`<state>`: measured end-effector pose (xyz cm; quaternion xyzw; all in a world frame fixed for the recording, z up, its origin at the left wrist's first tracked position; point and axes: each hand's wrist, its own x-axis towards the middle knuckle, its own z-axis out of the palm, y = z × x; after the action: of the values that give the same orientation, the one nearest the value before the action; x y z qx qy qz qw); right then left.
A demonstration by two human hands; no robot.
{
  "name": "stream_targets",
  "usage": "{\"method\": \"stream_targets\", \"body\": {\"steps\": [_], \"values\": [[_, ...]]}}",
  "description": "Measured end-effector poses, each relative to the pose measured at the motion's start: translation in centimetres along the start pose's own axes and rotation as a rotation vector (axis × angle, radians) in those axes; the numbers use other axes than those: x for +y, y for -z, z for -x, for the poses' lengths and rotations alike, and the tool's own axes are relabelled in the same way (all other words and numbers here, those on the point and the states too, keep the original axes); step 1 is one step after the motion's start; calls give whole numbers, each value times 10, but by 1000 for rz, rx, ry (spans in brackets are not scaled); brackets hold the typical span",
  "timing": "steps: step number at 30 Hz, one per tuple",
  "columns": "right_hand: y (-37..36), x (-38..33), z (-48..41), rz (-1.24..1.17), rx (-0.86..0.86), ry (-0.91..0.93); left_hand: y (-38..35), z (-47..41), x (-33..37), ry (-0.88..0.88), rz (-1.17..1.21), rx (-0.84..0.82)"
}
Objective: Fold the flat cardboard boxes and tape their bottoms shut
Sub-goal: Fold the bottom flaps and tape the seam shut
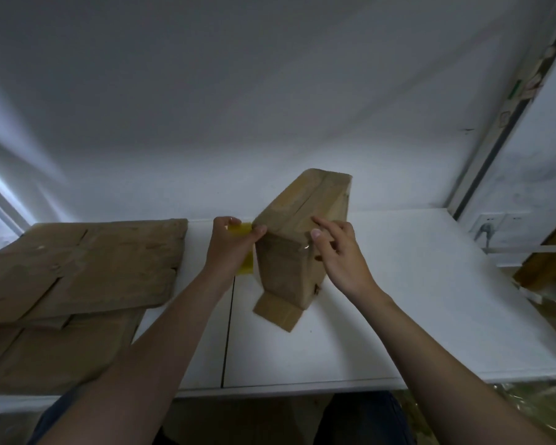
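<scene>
A folded brown cardboard box (289, 252) stands upside down on the white table (414, 300), its closed bottom flaps facing up and one open flap lying flat toward me. My left hand (231, 248) grips a yellow tape roll (246, 252) pressed against the box's left top edge. My right hand (337, 252) rests on the near right corner of the box with the index finger stretched along the flap seam, where clear tape glints. A stack of flat cardboard boxes (77, 268) lies at the left.
A white wall rises just behind the table. At the right are a wall socket (488, 223), a wooden frame (552, 261) and crumpled clear plastic near the floor. A seam in the table runs down between my arms.
</scene>
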<state>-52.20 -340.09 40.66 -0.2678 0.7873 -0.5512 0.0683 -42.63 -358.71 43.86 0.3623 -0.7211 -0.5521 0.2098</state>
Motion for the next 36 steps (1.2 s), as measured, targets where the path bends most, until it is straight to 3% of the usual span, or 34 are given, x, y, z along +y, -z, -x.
{"method": "stream_targets", "body": {"steps": [8, 12, 18, 23, 28, 30, 32, 36], "values": [[-18, -8, 0, -182, 22, 46, 28, 49, -13, -1, 79, 72], [-39, -9, 6, -273, 24, -23, 37, 52, -27, 28, 64, 98], [-69, -3, 9, -194, 120, 34, 44, 51, -42, 59, 114, 116], [-82, -10, 17, -338, 100, -133, 50, 48, -44, 13, 63, 95], [-69, -6, 9, -187, -61, -185, 55, 45, -38, 20, 20, 38], [-63, -5, 6, 42, -127, -162, 57, 44, -38, 38, 38, 15], [-57, -8, 3, 206, -89, -98, 58, 44, -41, 45, 68, 4], [-53, -29, 4, 2, 14, -132, 57, 48, -46, -4, 96, 9]]}}
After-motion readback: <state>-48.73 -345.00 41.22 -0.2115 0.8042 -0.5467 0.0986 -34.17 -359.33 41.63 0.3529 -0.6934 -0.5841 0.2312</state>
